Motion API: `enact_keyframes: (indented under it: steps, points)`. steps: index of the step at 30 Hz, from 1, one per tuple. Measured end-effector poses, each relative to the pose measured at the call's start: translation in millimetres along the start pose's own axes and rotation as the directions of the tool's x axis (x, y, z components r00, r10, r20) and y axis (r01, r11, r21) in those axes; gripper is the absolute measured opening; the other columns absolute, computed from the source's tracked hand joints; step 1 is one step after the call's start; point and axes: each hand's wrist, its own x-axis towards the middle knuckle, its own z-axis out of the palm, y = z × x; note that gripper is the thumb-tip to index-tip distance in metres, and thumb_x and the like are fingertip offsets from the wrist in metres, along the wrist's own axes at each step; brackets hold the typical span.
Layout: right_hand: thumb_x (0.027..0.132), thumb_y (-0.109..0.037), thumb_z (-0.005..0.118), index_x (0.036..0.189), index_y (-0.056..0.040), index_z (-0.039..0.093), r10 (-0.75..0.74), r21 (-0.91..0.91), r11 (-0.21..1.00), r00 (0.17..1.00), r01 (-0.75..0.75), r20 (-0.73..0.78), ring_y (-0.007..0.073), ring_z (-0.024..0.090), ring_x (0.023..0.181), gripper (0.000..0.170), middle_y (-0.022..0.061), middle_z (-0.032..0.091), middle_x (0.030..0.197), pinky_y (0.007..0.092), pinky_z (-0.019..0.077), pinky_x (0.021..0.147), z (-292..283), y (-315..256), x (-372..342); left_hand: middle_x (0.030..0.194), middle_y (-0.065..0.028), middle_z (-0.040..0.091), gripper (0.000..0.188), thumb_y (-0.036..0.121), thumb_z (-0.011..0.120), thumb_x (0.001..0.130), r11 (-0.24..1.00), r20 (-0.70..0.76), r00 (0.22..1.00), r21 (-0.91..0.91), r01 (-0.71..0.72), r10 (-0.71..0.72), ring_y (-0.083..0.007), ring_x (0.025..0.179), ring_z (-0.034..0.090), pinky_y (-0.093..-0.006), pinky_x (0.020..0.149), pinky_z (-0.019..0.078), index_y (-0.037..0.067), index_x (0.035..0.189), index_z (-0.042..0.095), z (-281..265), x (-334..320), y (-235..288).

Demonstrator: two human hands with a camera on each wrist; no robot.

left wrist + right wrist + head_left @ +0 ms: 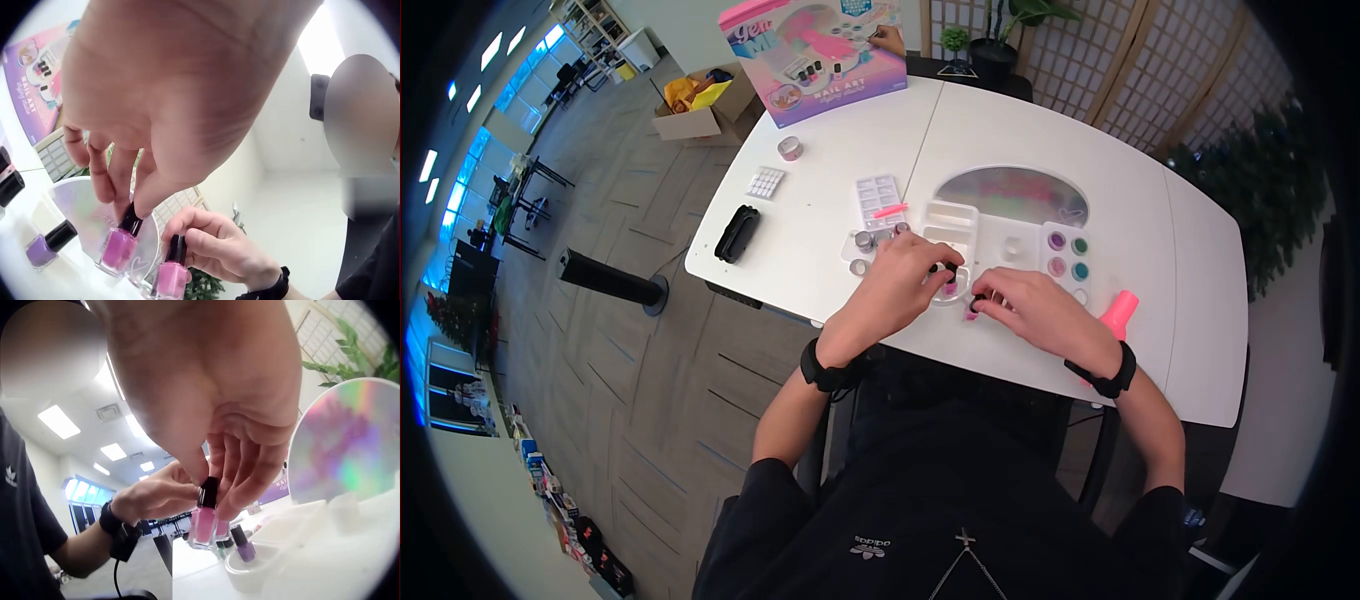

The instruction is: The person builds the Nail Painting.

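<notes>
My left hand [895, 280] pinches the black cap of a magenta nail polish bottle [117, 252], which hangs at the white tray [951, 214] of the nail set. By its black cap, a lighter pink nail polish bottle [202, 526] is held in my right hand [1040, 308], close beside the first bottle and nearer the table's front edge. Both bottles are capped and roughly upright. In the left wrist view a purple nail polish bottle [42, 251] leans in the tray, with more black-capped bottles at the left edge. My hands partly cover the bottles in the head view.
An oval mirror [1012, 196] stands behind the tray, with glitter pots [1056, 241] at its right. A pink object [1120, 312] lies near my right wrist. Leftward are a nail tip case [878, 203], a black holder [737, 233], a small jar [789, 148] and the box [815, 65].
</notes>
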Motion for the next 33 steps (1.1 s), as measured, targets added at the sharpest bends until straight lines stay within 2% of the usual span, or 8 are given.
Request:
enact_keyframes:
  steps: [4,10,19,25,28,31,33]
  points:
    - [0.105,-0.02,0.072,0.115,-0.0018,0.069,-0.009,-0.091,0.996,1.0,0.01,0.019,0.033,0.076,0.095,0.021,0.0145,0.074,0.104,0.0445,0.0599,0.084,20.9,3.0,-0.7,0.113,-0.008,0.078,0.022,0.011,0.076,0.098,0.994,-0.036,0.998,0.102,-0.048,0.052,-0.0295,0.118,0.061,-0.0455,0.109,0.0403,0.01,0.121,0.077,12.1,4.5,-2.9]
    - [0.105,-0.021,0.07,0.113,-0.0023,0.066,-0.087,-0.144,0.985,0.996,0.09,0.023,0.0359,0.074,0.096,0.021,0.0138,0.072,0.106,0.0483,0.0605,0.084,35.9,6.0,7.5,0.113,-0.0095,0.078,0.02,0.011,0.078,0.095,0.971,-0.022,0.996,0.227,-0.08,0.087,-0.031,0.118,0.062,-0.0492,0.109,0.039,0.011,0.115,0.079,23.6,8.2,-12.1]
    - [0.105,-0.022,0.069,0.116,-0.0018,0.066,-0.046,-0.192,0.98,0.997,0.056,0.056,0.0367,0.074,0.099,0.023,0.0154,0.074,0.107,0.049,0.0606,0.086,45.5,10.1,12.6,0.111,-0.0093,0.075,0.02,0.01,0.078,0.094,0.971,0.026,0.998,0.23,-0.058,0.053,-0.0325,0.123,0.06,-0.0519,0.111,0.0384,0.012,0.114,0.079,25.9,8.0,-16.8]
    - [0.103,-0.025,0.072,0.117,-0.0011,0.065,-0.016,-0.19,0.981,0.997,0.03,0.078,0.0372,0.075,0.101,0.028,0.0163,0.076,0.109,0.0497,0.0616,0.087,41.8,4.8,13.4,0.12,-0.0107,0.074,0.03,0.01,0.078,0.093,0.971,0.043,0.997,0.228,-0.069,0.06,-0.032,0.126,0.06,-0.0521,0.112,0.0373,0.015,0.122,0.077,20.4,8.7,-13.8]
    - [0.105,-0.029,0.071,0.121,-0.0023,0.066,0.008,-0.17,0.985,0.998,0.003,0.06,0.0367,0.075,0.099,0.031,0.0157,0.076,0.107,0.0485,0.0608,0.086,37.4,2.9,11.0,0.122,-0.0115,0.073,0.034,0.004,0.073,0.094,0.991,0.045,0.999,0.133,-0.024,0.018,-0.0338,0.126,0.06,-0.0513,0.113,0.0392,0.014,0.126,0.075,0.8,6.4,-10.4]
    - [0.107,-0.031,0.069,0.126,-0.0042,0.069,0.053,-0.148,0.988,0.998,-0.049,0.02,0.0339,0.075,0.094,0.032,0.0134,0.075,0.103,0.0452,0.0595,0.084,27.5,3.2,7.2,0.124,-0.012,0.072,0.034,-0.002,0.067,0.095,0.994,-0.046,0.999,0.107,0.03,-0.026,-0.0354,0.125,0.06,-0.0486,0.112,0.0443,0.01,0.126,0.073,-29.3,0.0,-20.0]
    - [0.108,-0.031,0.068,0.126,-0.0049,0.069,0.066,-0.137,0.988,0.998,-0.065,0.007,0.0322,0.075,0.091,0.031,0.0118,0.075,0.101,0.0439,0.0592,0.082,19.3,1.8,6.3,0.126,-0.0122,0.071,0.035,-0.004,0.064,0.095,0.984,-0.024,0.993,0.128,0.122,-0.12,-0.0357,0.124,0.06,-0.0459,0.111,0.047,0.008,0.127,0.072,-47.1,-6.7,-20.4]
